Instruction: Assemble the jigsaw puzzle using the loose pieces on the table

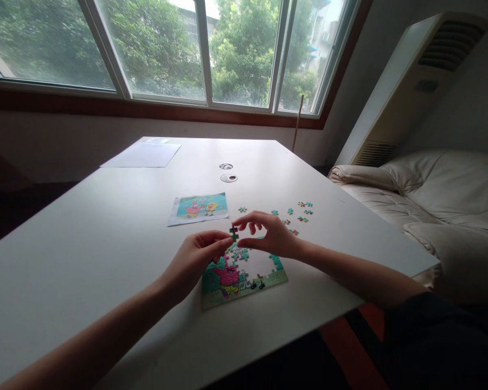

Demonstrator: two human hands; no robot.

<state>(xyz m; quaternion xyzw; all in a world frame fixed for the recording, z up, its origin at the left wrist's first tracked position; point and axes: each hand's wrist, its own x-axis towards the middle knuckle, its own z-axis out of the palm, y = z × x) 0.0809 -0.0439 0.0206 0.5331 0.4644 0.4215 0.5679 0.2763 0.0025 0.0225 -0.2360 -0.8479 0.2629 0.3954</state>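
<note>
My left hand pinches a small dark puzzle piece upright between thumb and fingers. Facing it, my right hand is open, thumb and forefinger apart. Its forefinger tip is right by the top of the piece; whether they touch, I cannot tell. Below both hands lies a partly assembled jigsaw puzzle with a pink cartoon figure on its left side. White shows through its middle and right. Part of its upper edge is hidden by my hands. Several loose puzzle pieces are scattered beyond my right hand.
A printed reference picture lies behind my left hand on the white table. Farther back are two round inserts and a sheet of paper. A cushioned sofa stands to the right, below the window's level.
</note>
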